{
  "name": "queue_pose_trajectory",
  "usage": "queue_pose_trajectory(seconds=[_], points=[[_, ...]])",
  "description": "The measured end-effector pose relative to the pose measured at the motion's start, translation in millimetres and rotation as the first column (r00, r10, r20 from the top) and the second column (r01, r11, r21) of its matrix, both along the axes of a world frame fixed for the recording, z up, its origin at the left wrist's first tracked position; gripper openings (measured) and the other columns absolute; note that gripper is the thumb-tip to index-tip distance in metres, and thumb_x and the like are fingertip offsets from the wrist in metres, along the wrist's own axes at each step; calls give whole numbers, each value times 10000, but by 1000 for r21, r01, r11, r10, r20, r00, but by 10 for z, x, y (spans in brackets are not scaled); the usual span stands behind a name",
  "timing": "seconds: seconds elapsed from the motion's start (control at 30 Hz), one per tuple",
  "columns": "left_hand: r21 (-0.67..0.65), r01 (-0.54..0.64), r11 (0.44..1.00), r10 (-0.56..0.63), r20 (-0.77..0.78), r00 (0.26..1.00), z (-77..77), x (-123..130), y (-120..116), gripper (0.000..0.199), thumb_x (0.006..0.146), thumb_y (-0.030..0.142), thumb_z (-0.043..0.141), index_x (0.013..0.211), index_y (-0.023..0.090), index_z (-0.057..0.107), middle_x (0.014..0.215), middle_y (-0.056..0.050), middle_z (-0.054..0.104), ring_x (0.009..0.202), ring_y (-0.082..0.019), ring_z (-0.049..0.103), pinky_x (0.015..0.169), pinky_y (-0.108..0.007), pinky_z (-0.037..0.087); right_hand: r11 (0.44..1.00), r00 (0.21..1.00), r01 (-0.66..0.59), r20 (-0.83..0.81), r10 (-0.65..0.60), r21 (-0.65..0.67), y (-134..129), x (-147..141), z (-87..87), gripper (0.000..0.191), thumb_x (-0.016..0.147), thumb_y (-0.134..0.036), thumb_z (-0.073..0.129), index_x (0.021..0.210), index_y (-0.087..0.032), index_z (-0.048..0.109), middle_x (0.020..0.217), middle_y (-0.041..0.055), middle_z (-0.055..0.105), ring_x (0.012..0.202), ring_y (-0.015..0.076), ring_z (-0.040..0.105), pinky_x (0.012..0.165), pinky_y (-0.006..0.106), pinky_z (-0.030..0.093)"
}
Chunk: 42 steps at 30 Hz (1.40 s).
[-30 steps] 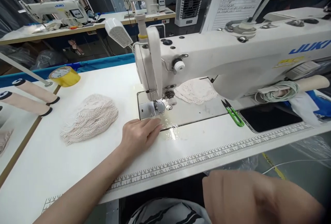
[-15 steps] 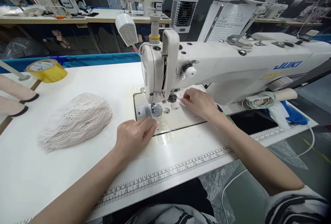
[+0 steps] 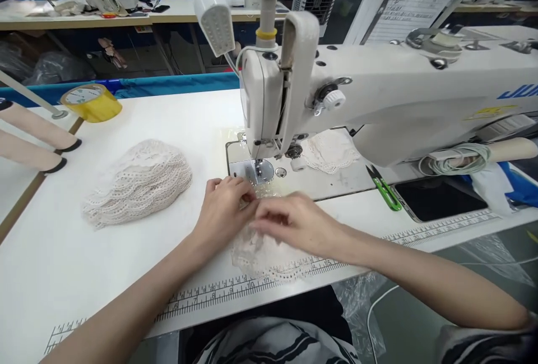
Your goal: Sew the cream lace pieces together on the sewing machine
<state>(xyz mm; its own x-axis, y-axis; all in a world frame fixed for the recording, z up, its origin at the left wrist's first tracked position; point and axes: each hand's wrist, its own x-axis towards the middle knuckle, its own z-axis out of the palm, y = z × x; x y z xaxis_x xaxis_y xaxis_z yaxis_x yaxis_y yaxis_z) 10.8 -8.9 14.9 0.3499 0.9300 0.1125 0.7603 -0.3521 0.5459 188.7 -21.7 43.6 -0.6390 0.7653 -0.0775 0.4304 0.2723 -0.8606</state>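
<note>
Just in front of the sewing machine's needle area, a pale lace piece (image 3: 269,257) with a scalloped edge lies under my hands and over the table's printed ruler. My left hand (image 3: 227,204) is closed, pinching the upper end of this lace. Right beside it, my right hand (image 3: 302,224) has curled fingers pinched at the same lace, slightly blurred; its fingertips partly hide the fabric. The sewing machine (image 3: 263,100) stands above, its presser foot (image 3: 258,167) behind my left hand. A second lace piece (image 3: 330,151) rests on the machine bed, right of the needle.
A heap of cream lace (image 3: 140,184) lies at left, with yellow tape (image 3: 92,103) and thread cones (image 3: 37,128) behind it. Green thread snips (image 3: 384,187) and a dark phone (image 3: 439,198) lie at right. The ruler edge (image 3: 227,294) borders the table front.
My right hand has moved from the machine bed down and left, beside my left hand. A lace piece now shows beneath both hands. The view has shifted, revealing the snips.
</note>
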Motion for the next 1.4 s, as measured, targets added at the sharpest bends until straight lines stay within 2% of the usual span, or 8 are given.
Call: queue_pose_trajectory(seconds=[0.1,0.23,0.33,0.47,0.63,0.83,1.27,1.4], points=[[-60,-16,998,25,151,988,0,10,-6,158,924,246,512,774,197,511,707,36,569,646,-128,480,710,-332,370,978,989,117,68,-130,170,199,110,-8,169,888,-351,618,920,-187,643,737,-2,669,583,119,585,540,249,414],[-92,-25,995,51,301,952,-22,5,17,172,963,314,474,825,212,450,656,60,476,564,-99,401,531,-249,311,991,976,116,192,-102,-61,425,212,10,420,805,-429,690,1141,-207,571,513,-82,539,480,138,546,495,259,373],[-66,-27,997,47,319,947,-29,-15,26,180,973,314,460,825,214,436,635,68,448,550,-87,392,515,-233,306,978,982,96,179,-63,-183,474,233,-23,370,822,-447,650,1096,-203,603,499,-70,561,430,121,515,468,257,350],[-36,15,999,-4,290,957,-33,-31,22,193,949,365,516,850,213,452,660,64,490,549,-80,414,503,-220,322,971,987,151,79,-138,-188,424,223,-143,262,848,-413,618,995,-197,635,505,-45,603,468,132,562,513,262,422],[188,46,981,-81,179,980,-106,-35,20,180,897,255,602,840,215,435,633,85,499,506,-63,397,472,-191,309,981,984,167,-75,-160,101,354,231,-233,143,873,-298,597,924,-180,658,650,-7,661,577,132,627,537,244,467],[620,169,766,-195,-27,980,-155,-42,27,183,860,58,498,783,208,424,518,112,447,422,-60,312,479,-203,341,838,997,59,-77,-20,542,326,283,-285,170,921,-190,513,1075,-168,581,584,-62,559,486,87,522,484,209,408],[681,197,706,-273,4,962,-98,0,21,225,864,31,461,733,206,408,491,108,439,400,-62,318,449,-204,332,774,996,-55,-19,85,631,313,302,-286,203,883,-100,476,1055,-172,556,675,-42,614,512,79,531,516,205,432],[675,247,696,-322,-15,947,-70,-16,19,208,895,61,466,753,205,420,501,101,454,406,-64,338,463,-197,371,694,993,-42,-49,111,719,331,298,-286,202,901,-86,457,1035,-176,580,727,-21,665,553,79,570,511,202,448]])
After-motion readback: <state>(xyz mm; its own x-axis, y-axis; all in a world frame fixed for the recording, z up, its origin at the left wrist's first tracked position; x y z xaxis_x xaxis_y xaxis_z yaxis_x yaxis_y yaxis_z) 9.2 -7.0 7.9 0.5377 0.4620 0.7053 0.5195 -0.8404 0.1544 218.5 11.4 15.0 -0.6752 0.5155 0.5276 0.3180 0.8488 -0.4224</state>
